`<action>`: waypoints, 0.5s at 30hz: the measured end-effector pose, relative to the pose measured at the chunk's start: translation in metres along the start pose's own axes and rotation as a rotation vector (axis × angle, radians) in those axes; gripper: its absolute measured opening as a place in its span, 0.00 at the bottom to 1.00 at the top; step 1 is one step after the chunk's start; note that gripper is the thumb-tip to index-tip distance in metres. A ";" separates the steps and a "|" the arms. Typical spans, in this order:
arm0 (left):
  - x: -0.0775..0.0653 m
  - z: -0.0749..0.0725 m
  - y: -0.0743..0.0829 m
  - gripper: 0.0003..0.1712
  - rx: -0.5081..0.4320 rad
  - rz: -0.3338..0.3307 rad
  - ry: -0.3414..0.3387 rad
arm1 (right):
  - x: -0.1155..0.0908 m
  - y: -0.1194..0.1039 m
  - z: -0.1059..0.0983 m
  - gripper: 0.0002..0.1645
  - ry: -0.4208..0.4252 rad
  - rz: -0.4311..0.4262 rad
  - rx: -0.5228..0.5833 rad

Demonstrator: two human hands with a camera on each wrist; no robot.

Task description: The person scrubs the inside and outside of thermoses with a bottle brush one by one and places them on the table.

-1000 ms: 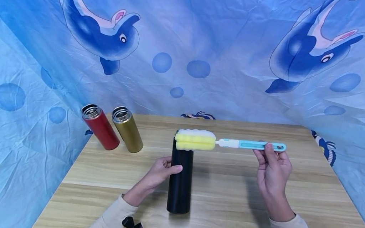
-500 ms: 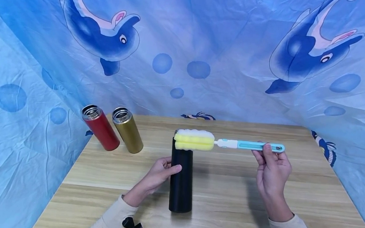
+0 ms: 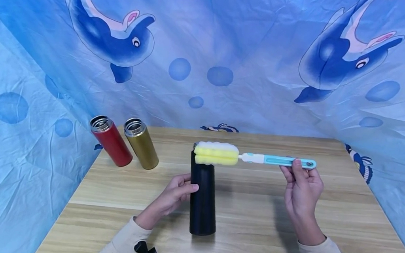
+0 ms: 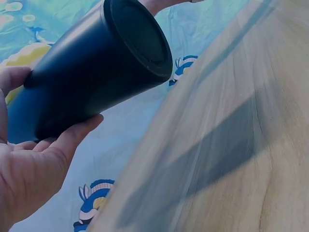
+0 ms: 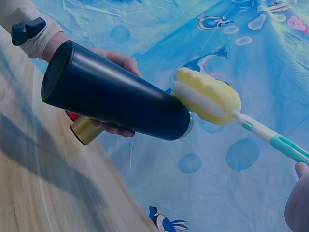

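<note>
My left hand (image 3: 175, 194) grips a black vacuum flask (image 3: 203, 200) around its middle, thumb across the near side. In the left wrist view the flask (image 4: 91, 72) is tilted above the table, its base facing that camera. My right hand (image 3: 304, 190) pinches the end of the turquoise-and-white handle of a bottle brush (image 3: 218, 153). The yellow-and-white sponge head lies sideways across the flask's upper end, hiding part of it. From the right wrist view, the sponge head (image 5: 207, 96) is outside the flask beside its neck and seems to touch it; a metal rim shows there.
A red flask (image 3: 113, 143) and a gold flask (image 3: 142, 145), both lidless, stand at the back left of the wooden table (image 3: 260, 214). A blue sheet with dolphins (image 3: 259, 43) hangs behind and at both sides.
The base of the black flask has swung slightly to the right while its top stays under the sponge head. The brush and my right hand have hardly moved.
</note>
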State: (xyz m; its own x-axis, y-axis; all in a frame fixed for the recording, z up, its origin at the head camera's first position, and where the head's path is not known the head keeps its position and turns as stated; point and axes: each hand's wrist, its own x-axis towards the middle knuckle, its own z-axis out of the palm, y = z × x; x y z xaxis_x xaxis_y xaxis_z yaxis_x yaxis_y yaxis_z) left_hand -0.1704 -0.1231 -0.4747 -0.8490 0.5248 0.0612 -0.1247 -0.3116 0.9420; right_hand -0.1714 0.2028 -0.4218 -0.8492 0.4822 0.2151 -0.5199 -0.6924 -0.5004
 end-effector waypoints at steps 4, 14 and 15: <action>-0.001 -0.002 0.000 0.35 0.043 -0.015 0.028 | 0.001 -0.001 0.003 0.08 -0.008 -0.015 0.033; -0.005 -0.007 0.002 0.36 0.139 -0.038 0.108 | -0.002 -0.002 0.002 0.09 0.024 0.019 -0.015; -0.005 -0.007 0.002 0.36 0.137 -0.038 0.108 | -0.002 -0.002 0.001 0.08 0.025 0.024 -0.024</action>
State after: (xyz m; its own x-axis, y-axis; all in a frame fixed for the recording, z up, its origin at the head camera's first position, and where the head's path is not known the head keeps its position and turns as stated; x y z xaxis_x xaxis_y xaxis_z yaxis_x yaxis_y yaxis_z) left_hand -0.1701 -0.1321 -0.4752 -0.8964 0.4433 -0.0040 -0.0926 -0.1784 0.9796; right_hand -0.1689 0.2022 -0.4203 -0.8588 0.4789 0.1818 -0.4965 -0.6909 -0.5255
